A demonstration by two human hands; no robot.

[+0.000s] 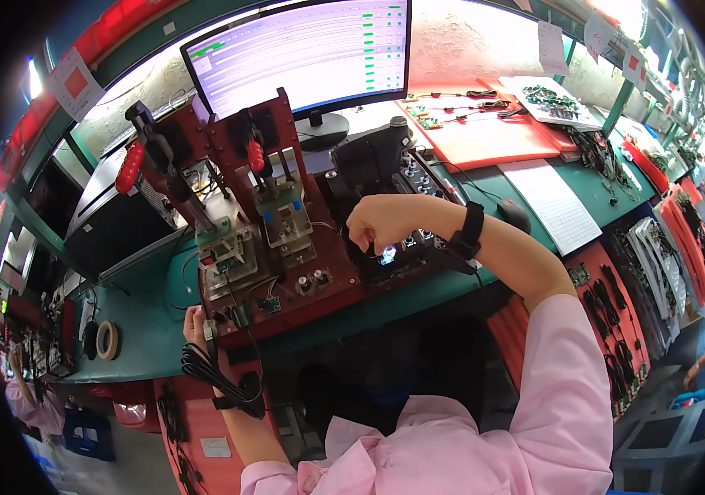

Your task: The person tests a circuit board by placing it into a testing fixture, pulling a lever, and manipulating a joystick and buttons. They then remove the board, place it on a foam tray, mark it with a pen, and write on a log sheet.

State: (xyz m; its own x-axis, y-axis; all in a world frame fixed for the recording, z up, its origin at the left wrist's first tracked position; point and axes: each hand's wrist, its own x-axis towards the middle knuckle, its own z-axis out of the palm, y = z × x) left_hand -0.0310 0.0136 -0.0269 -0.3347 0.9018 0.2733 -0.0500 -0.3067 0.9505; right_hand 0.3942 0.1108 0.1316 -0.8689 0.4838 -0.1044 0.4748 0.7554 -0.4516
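Observation:
My left hand [194, 327] is closed at the front left edge of a dark red test fixture [319, 301], around the end of a coiled black cable [225, 381]. The coil hangs over my left wrist, and part of the fingers is hidden. My right hand [379, 221] is curled above a black box with several knobs [418, 177], fingertips pointing down. What those fingers grip, if anything, is hidden. Just below them a small spot glows bluish white. Two toggle clamps with red handles [255, 155] stand upright on the fixture, left of my right hand.
Behind the fixture stands a monitor [303, 62]. A black mouse [514, 216] and a gridded paper sheet [550, 205] lie to the right. Red foam mats [476, 136] carry circuit boards and cables. A tape roll [107, 340] lies at left. Other people work at both sides.

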